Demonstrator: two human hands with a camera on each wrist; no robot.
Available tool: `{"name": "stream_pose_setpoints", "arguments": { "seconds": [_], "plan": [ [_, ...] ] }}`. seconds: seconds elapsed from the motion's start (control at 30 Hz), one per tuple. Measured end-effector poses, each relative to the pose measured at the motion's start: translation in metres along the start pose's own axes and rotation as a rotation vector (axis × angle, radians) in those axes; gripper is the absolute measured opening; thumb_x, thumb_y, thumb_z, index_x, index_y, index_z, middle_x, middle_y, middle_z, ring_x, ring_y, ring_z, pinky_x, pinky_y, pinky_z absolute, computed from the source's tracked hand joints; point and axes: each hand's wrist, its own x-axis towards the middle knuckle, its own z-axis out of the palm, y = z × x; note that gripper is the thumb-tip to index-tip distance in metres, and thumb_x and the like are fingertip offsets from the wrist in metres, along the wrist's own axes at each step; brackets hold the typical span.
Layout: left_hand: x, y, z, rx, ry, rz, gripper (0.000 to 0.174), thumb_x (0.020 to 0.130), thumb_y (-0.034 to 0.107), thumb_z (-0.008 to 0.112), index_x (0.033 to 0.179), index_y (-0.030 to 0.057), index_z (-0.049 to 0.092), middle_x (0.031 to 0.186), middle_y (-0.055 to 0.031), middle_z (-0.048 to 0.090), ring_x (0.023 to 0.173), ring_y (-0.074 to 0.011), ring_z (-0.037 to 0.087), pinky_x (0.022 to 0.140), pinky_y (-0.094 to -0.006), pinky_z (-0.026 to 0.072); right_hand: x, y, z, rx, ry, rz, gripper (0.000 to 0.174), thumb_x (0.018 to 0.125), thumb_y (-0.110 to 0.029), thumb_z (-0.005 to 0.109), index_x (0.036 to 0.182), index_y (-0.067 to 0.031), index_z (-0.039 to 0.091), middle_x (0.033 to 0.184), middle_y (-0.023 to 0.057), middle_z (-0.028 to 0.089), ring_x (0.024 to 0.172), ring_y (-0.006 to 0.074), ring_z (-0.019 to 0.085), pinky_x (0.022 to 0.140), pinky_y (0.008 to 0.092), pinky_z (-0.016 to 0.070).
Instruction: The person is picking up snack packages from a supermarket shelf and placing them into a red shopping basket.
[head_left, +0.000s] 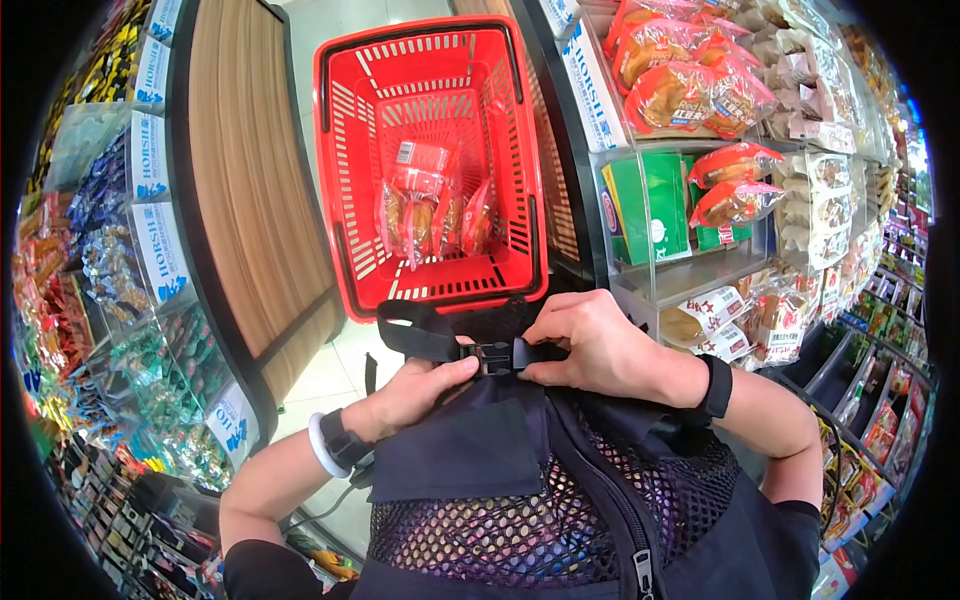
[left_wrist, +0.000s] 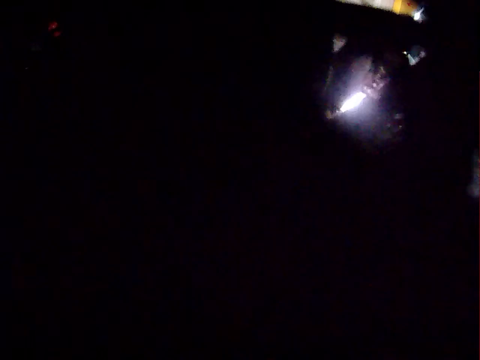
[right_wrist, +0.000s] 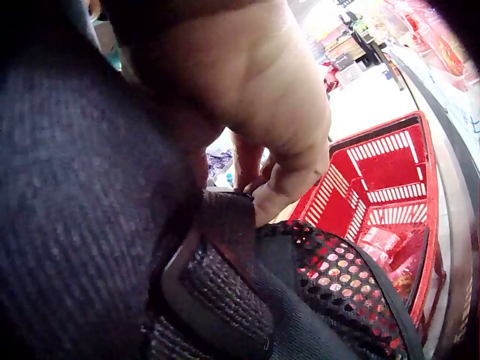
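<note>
Mesh vest carries a buckle pinched by left hand and right hand.

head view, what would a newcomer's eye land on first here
The red basket fills the top centre, in the aisle between shelves, with clear snack packets lying in its bottom. Just below it, the left hand and right hand pinch a black buckle on a strap above a mesh vest. Orange bread packs crowd the shelf at upper right.
</note>
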Motion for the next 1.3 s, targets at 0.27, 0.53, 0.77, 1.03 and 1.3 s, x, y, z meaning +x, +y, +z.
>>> {"name": "stream_pose_setpoints", "arguments": {
  "seconds": [0.27, 0.53, 0.77, 1.03, 1.3],
  "plan": [
    [0.002, -0.003, -0.004, -0.048, -0.008, -0.018, 0.028, 0.090, 0.022, 0.056, 0.113, 0.0083, 0.048, 0.097, 0.0019, 0.056, 0.076, -0.0036, 0.048, 0.062, -0.0182, 0.0380, 0.001, 0.004, 0.002, 0.002, 0.010, -0.087, 0.028, 0.059, -0.010, 0.079, 0.081, 0.0006, 0.066, 0.073, 0.0121, 0.061, 0.066, 0.0262, 0.062, 0.056, 0.0329, 0.0490],
    [0.002, 0.007, 0.008, -0.038, 0.013, -0.006, 0.024, 0.092, 0.023, 0.051, 0.111, 0.0081, 0.050, 0.099, 0.0016, 0.056, 0.077, -0.0045, 0.048, 0.066, -0.0195, 0.0393, -0.006, 0.004, 0.002, 0.041, 0.056, -0.013, 0.025, 0.058, -0.011, 0.077, 0.075, 0.0018, 0.065, 0.072, 0.0162, 0.060, 0.068, 0.0321, 0.061, 0.062, 0.0374, 0.0493],
    [0.002, 0.005, -0.001, 0.092, -0.030, -0.007, 0.025, 0.092, 0.022, 0.050, 0.112, 0.0064, 0.050, 0.101, 0.0001, 0.055, 0.087, -0.0057, 0.050, 0.075, -0.0209, 0.0411, -0.004, 0.005, 0.002, 0.055, 0.054, -0.017, 0.023, 0.058, -0.011, 0.076, 0.072, 0.0023, 0.063, 0.071, 0.0189, 0.060, 0.072, 0.0336, 0.061, 0.065, 0.0387, 0.0495],
    [0.001, 0.001, 0.003, -0.009, 0.052, -0.015, 0.031, 0.092, 0.021, 0.050, 0.119, 0.0056, 0.048, 0.108, -0.0020, 0.055, 0.096, -0.0083, 0.051, 0.081, -0.0230, 0.0409, -0.006, 0.008, 0.004, 0.082, 0.035, 0.018, 0.024, 0.059, -0.011, 0.077, 0.075, 0.0018, 0.064, 0.074, 0.0182, 0.061, 0.073, 0.0341, 0.061, 0.067, 0.0394, 0.0497],
    [0.004, 0.001, 0.002, 0.068, 0.028, 0.011, 0.034, 0.092, 0.024, 0.050, 0.119, 0.0044, 0.048, 0.108, -0.0021, 0.054, 0.093, -0.0080, 0.050, 0.081, -0.0230, 0.0404, -0.008, 0.010, 0.003, 0.108, 0.038, 0.042, 0.027, 0.060, -0.012, 0.077, 0.078, 0.0028, 0.065, 0.073, 0.0200, 0.061, 0.075, 0.0346, 0.061, 0.068, 0.0391, 0.0501]
  ]
}}
